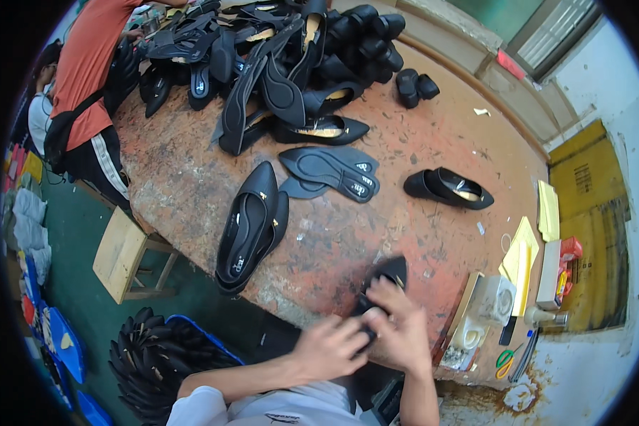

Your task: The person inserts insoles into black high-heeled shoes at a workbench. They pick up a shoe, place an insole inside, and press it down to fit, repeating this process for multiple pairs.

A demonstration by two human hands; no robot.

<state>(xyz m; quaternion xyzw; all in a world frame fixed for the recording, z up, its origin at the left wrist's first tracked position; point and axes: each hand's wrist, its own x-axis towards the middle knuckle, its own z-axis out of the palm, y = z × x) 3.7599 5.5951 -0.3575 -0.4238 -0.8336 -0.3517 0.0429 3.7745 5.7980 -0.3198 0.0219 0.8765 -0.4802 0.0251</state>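
At the table's near edge I hold a black pointed shoe (390, 270), its toe aimed away from me. My right hand (403, 323) is closed around its upper side, thumb and fingers over the opening. My left hand (334, 346) has its fingers curled in at the heel end; both hands are slightly blurred by motion and cover much of the shoe. To the left lies a pair of black pumps (243, 231), one showing a dark insole. Beyond them rest several loose dark insoles (331, 172), and another pair of black shoes (449, 188) sits farther right.
A large heap of black shoes and insoles (284, 78) covers the far side of the worn table (192, 192). Scissors (504, 363), yellow paper (520, 263) and a clear container (493, 299) lie at right. A wooden stool (124, 255) and another person in orange (96, 64) are left.
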